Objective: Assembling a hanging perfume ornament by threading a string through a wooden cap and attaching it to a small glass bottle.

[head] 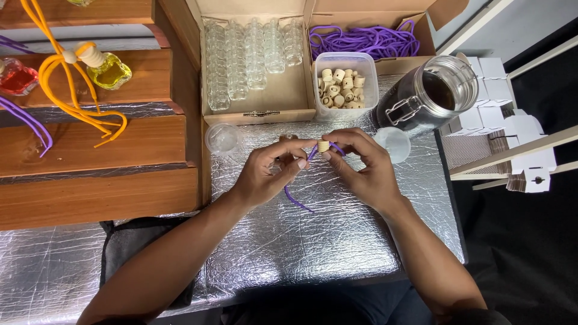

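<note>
Pinching a wooden cap (324,145) in my right hand (361,168), I feed purple cord (295,198) with my left hand (268,171). Finished bottles (108,71) lie at ten o'clock; empty bottles (250,57) wait at twelve.

I see a small pale wooden bead (324,145) pinched upright on a purple cord (296,200) whose loose end trails down onto the silver foil.

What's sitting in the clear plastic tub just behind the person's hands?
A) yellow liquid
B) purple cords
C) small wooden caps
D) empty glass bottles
C: the clear plastic tub holds a heap of small wooden caps, like the one pinched between the hands; the purple cords and empty glass bottles lie in cardboard boxes.
</note>
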